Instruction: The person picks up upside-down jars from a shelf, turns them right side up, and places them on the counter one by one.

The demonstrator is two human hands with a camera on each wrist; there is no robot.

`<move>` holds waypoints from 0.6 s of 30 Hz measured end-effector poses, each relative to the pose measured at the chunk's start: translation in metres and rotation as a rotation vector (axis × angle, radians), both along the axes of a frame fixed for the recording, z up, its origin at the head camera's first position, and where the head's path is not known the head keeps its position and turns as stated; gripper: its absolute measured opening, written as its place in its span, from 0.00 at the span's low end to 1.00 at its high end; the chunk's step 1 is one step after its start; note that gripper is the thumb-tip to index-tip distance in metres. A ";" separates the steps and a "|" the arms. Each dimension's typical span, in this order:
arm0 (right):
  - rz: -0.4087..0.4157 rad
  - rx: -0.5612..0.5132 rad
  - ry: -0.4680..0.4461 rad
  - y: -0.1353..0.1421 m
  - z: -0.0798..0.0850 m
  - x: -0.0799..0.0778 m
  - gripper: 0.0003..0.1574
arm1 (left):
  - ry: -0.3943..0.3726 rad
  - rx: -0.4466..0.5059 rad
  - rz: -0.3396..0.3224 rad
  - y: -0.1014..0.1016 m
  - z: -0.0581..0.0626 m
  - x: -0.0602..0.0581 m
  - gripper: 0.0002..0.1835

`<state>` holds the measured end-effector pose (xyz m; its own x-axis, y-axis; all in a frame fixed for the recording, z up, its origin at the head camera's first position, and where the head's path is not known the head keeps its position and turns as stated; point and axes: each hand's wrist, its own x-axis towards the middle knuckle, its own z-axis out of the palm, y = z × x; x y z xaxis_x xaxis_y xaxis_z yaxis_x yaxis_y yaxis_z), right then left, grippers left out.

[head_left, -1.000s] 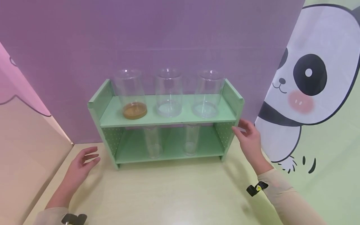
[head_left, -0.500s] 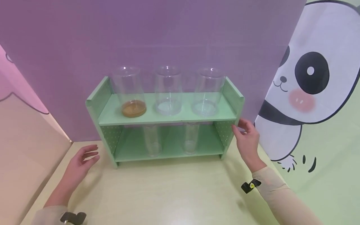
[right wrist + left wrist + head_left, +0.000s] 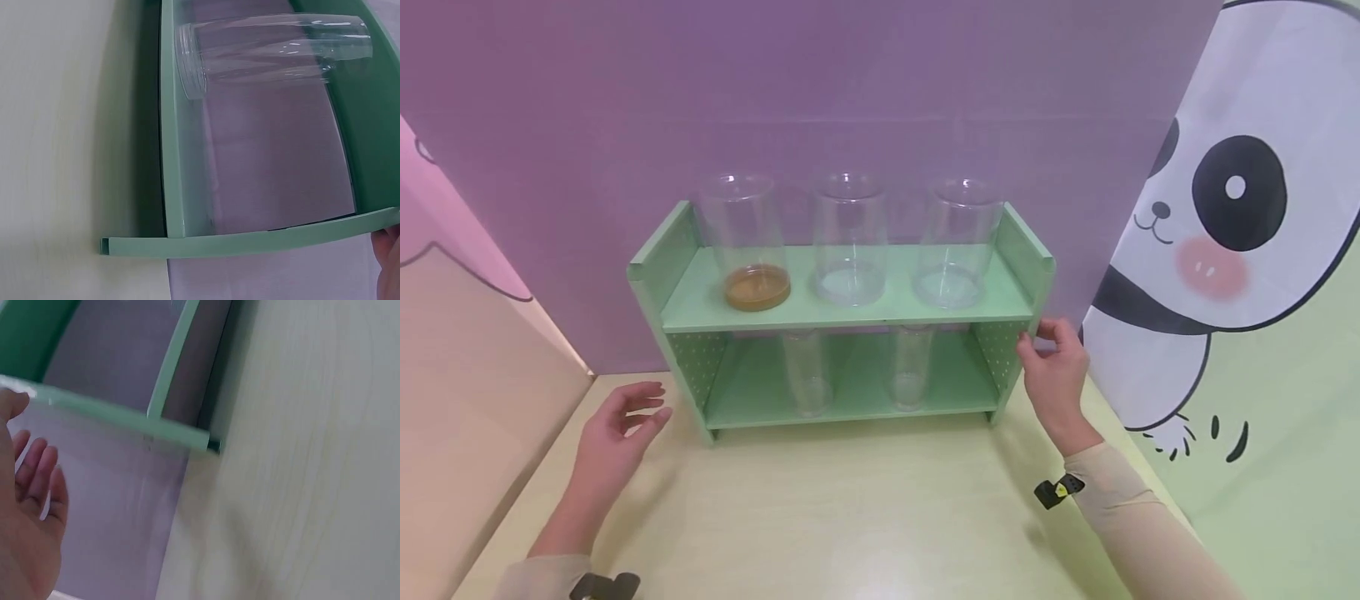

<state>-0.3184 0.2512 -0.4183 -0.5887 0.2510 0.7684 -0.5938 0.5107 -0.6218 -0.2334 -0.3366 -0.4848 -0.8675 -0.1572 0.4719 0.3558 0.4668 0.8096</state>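
- The left hand (image 3: 613, 437) is wide and loosely curved, thumb apart from the fingers, holding nothing. It is just beside the shelf's left panel (image 3: 672, 258); contact is hard to judge.
- The right hand (image 3: 1056, 371) is narrower, with thumb and bent fingers at the front edge of the right panel (image 3: 1028, 258). Whether they pinch that edge or only touch it, I cannot tell.
- A black strap (image 3: 1060, 490) on the right sleeve (image 3: 1138, 525) bears a yellow mark, too small to read.
- The green two-tier shelf (image 3: 859, 375) stands upright between the hands, near the back of the table (image 3: 850, 500).
- On its upper deck stand three transparent jars: a left jar (image 3: 745, 229) with a brown disc (image 3: 757, 288) at its base, a middle jar (image 3: 850, 237) and a right jar (image 3: 957, 237), with gaps between them.
- Two slimmer jars (image 3: 910, 371) stand well apart below.
- Table surface runs from the shelf's feet to the bottom of the head view, with narrower strips outside either panel.
- The purple backdrop (image 3: 880, 67) closes off the rear; the panda wall (image 3: 1240, 283) bounds the right, near that hand.
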 end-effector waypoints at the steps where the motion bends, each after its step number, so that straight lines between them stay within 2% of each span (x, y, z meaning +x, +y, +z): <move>1: -0.001 -0.001 0.003 -0.001 0.000 0.000 0.11 | 0.016 0.018 0.012 0.005 0.001 0.002 0.20; 4: -0.007 -0.003 0.012 -0.002 0.001 0.000 0.10 | 0.075 0.048 0.001 0.021 0.004 0.005 0.19; 8: -0.018 -0.008 0.022 -0.004 0.002 0.001 0.10 | 0.154 0.042 -0.096 0.043 0.001 0.005 0.21; 10: -0.018 -0.013 0.022 -0.004 0.002 0.000 0.10 | 0.169 0.041 -0.147 0.052 -0.001 0.004 0.24; 13: -0.022 -0.015 0.018 -0.004 0.001 0.000 0.10 | 0.158 0.019 -0.199 0.065 -0.005 0.001 0.30; 18: -0.015 -0.021 0.012 -0.006 0.002 0.002 0.11 | 0.071 -0.010 -0.249 0.085 -0.010 -0.003 0.40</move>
<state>-0.3160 0.2457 -0.4160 -0.5754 0.2758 0.7700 -0.5940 0.5062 -0.6252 -0.2366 -0.2519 -0.4947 -0.8435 0.0617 0.5336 0.5166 0.3656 0.7743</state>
